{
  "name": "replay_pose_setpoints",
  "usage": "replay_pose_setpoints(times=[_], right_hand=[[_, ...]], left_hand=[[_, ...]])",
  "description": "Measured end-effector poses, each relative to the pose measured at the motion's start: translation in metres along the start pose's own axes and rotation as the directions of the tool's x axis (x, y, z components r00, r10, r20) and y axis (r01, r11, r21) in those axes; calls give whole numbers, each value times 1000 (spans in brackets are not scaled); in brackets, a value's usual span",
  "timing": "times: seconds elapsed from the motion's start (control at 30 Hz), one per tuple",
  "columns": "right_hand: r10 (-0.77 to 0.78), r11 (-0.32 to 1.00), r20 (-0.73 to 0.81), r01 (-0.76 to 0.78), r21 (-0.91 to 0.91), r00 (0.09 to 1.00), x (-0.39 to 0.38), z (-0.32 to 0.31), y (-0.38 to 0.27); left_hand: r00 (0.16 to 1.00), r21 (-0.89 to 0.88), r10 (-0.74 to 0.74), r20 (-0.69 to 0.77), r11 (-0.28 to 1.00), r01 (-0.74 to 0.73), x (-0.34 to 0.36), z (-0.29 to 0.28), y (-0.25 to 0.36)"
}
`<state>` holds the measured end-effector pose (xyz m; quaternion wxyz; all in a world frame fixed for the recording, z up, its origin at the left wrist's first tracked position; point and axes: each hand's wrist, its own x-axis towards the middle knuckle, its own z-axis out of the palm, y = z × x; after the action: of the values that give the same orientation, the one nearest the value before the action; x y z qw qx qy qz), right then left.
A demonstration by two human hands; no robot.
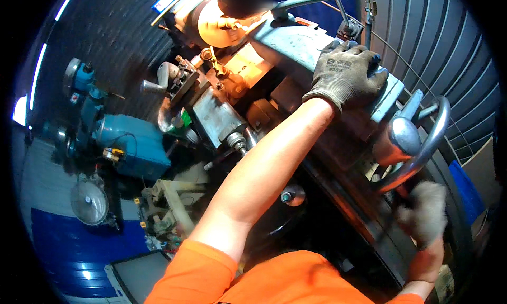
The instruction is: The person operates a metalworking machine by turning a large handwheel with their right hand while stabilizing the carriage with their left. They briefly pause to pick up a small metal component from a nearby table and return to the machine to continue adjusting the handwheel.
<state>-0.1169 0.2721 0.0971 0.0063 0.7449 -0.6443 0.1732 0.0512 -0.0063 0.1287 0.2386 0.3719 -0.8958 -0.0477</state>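
My left hand (346, 74), in a grey-brown work glove, lies palm down on a pale blue-grey tailstock (285, 43) of a metal lathe. Its fingers are spread over the top, and my bare forearm crosses the machine. Lower right, my gloved right hand (425, 214) is smeared by motion just below a polished handwheel (442, 124); its fingers cannot be read. Left of the tailstock sit a tool post (182, 82) and a metal slide (216, 114). Beyond them a round chuck (214, 27) glows under warm light.
A dark lamp head (245, 0) on a bent arm hangs over the chuck. To the left stands a teal machine (134, 145), with a round clear disc-like thing (90, 201) below it. A ribbed metal wall (422, 40) rises at right. A framed dark panel (140, 275) lies lower left.
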Motion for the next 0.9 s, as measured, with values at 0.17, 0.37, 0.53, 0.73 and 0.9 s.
replay_pose_setpoints(times=[0.17,0.37,0.53,0.73,0.9], right_hand=[[279,960,-343,-257,107,897,86,-21,78],[592,743,68,-576,340,803,68,75,110],[140,946,191,-188,266,972,2,65,7],[293,948,-197,-257,188,936,49,-30,30],[293,953,-360,-302,31,886,80,21,141]], left_hand=[[1000,-18,13,8,1000,-13,5,1,-1],[1000,-25,4,14,1000,-4,5,2,4],[999,-10,28,-22,1000,-28,4,6,3],[1000,-22,9,-13,1000,-9,4,6,2],[1000,-42,26,-6,999,-26,6,5,0]])
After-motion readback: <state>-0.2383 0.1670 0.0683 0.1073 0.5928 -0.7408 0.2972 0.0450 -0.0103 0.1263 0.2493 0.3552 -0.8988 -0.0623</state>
